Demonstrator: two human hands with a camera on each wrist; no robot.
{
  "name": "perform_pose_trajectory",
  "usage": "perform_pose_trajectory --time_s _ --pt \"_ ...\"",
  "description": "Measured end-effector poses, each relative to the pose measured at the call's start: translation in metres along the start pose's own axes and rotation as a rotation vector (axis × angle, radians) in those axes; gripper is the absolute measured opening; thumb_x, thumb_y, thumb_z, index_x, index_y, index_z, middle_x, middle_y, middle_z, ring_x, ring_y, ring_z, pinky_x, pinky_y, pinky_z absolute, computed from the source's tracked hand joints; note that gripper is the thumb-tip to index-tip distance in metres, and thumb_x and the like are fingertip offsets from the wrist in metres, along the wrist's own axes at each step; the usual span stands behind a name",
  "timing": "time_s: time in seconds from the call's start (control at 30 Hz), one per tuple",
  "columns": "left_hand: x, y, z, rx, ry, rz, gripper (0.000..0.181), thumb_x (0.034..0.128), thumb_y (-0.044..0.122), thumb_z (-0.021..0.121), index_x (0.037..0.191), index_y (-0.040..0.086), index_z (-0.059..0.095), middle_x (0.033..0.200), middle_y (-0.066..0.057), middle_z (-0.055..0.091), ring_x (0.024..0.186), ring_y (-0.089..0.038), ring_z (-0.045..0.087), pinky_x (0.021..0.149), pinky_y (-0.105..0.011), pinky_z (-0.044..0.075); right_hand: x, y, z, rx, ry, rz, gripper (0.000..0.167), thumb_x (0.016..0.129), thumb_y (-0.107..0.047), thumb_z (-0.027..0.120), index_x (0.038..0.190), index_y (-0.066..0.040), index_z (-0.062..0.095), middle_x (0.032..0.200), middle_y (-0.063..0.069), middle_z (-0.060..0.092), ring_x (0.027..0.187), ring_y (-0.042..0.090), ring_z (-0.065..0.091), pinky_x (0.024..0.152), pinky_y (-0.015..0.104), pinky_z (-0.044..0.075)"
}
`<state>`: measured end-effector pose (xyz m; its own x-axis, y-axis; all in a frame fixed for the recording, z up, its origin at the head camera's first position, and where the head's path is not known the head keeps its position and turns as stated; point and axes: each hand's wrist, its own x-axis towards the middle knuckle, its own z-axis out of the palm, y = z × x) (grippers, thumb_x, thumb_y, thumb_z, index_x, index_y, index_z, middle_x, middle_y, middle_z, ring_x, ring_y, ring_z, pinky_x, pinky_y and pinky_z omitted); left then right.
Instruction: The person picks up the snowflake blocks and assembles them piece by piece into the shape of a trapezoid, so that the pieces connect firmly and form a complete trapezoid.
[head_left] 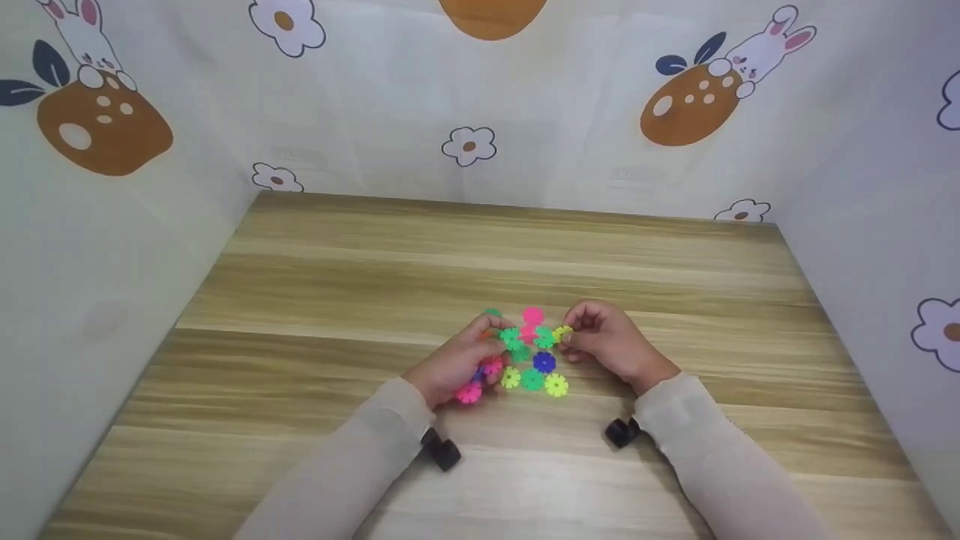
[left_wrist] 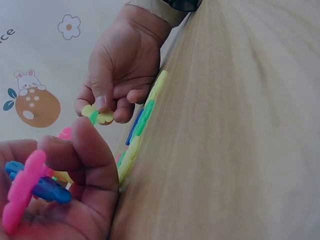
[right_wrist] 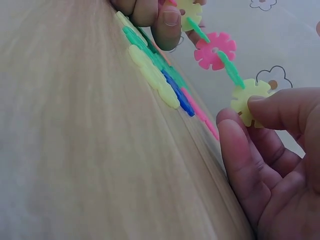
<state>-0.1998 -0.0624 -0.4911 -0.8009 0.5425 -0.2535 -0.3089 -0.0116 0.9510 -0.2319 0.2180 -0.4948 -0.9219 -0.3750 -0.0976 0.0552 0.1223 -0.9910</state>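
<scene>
A chain of interlocking snowflake discs runs between the two hands, just above the table. My right hand (head_left: 611, 341) pinches the yellow disc (right_wrist: 242, 101) at its right end between thumb and fingers. A green disc (right_wrist: 230, 69) slots into that yellow one, followed by a pink disc (right_wrist: 215, 51) and more discs toward the left. My left hand (head_left: 450, 366) grips the chain's other part with thumb and fingers. In the left wrist view, a pink disc (left_wrist: 23, 192) joined to a blue disc (left_wrist: 52, 190) lies across the left palm; the left fingers partly hide other pieces.
Several loose discs lie flat on the wooden table (head_left: 337, 285) beneath and around the hands, among them a yellow disc (head_left: 556, 385), a green disc (head_left: 532, 380) and a blue disc (head_left: 544, 363). A patterned curtain (head_left: 375, 97) walls in the back and sides.
</scene>
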Motion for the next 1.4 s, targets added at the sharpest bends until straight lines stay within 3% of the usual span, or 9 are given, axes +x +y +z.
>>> perform_pose_trajectory --time_s 0.33,0.57,0.77,0.9,1.1,1.4 --pt "-0.002 -0.001 -0.003 0.085 -0.007 0.016 0.036 0.1126 0.015 0.043 0.149 0.016 0.045 0.112 -0.01 0.065 0.071 -0.01 0.056 0.067 -0.026 0.058 -0.003 -0.004 0.004 -0.03 0.008 -0.063 0.011 0.089 0.012 0.067 0.097 0.009 0.061 0.084 0.008 0.064 0.079 0.019 0.074 0.076 0.034 0.066" --pt "-0.001 -0.001 -0.003 0.07 -0.007 0.004 0.034 0.1129 0.015 0.043 0.147 0.018 0.046 0.11 -0.01 0.064 0.07 -0.012 0.056 0.067 -0.028 0.06 -0.005 -0.006 0.005 -0.047 0.01 -0.059 0.011 0.087 0.012 0.071 0.093 0.007 0.063 0.081 0.007 0.066 0.077 0.017 0.072 0.075 0.034 0.066" --pt "-0.002 -0.001 -0.001 0.051 0.011 -0.002 0.033 0.1126 0.015 0.044 0.145 0.018 0.046 0.108 -0.009 0.062 0.067 -0.011 0.056 0.058 -0.025 0.057 -0.005 -0.006 0.011 -0.093 0.022 -0.078 0.01 0.088 0.012 0.069 0.095 0.01 0.063 0.082 0.006 0.063 0.077 0.017 0.072 0.074 0.032 0.065" --pt "0.0 0.0 0.0 0.035 0.016 -0.004 0.029 0.1115 0.017 0.045 0.141 0.018 0.045 0.105 -0.008 0.06 0.065 -0.011 0.056 0.056 -0.024 0.055 -0.003 -0.005 0.012 -0.093 0.023 -0.055 0.014 0.088 0.01 0.069 0.099 0.01 0.061 0.086 0.007 0.063 0.078 0.017 0.07 0.074 0.03 0.064" --pt "0.001 0.0 0.0 -0.045 0.025 -0.008 0.028 0.1085 0.016 0.045 0.136 0.019 0.044 0.099 -0.007 0.059 0.065 -0.01 0.057 0.068 -0.032 0.063 -0.001 -0.006 0.009 -0.098 0.001 0.019 0.032 0.087 0.006 0.069 0.117 0.007 0.057 0.104 0.009 0.062 0.082 0.021 0.072 0.069 0.03 0.063" --pt "0.0 0.0 0.001 -0.165 0.03 -0.02 0.03 0.1059 0.011 0.039 0.135 0.016 0.038 0.1 -0.008 0.06 0.065 -0.011 0.054 0.073 -0.035 0.063 -0.001 -0.008 0.008 -0.228 -0.084 0.113 0.022 0.092 -0.004 0.071 0.111 0.006 0.064 0.081 0.004 0.063 0.066 0.012 0.062 0.059 0.023 0.057"
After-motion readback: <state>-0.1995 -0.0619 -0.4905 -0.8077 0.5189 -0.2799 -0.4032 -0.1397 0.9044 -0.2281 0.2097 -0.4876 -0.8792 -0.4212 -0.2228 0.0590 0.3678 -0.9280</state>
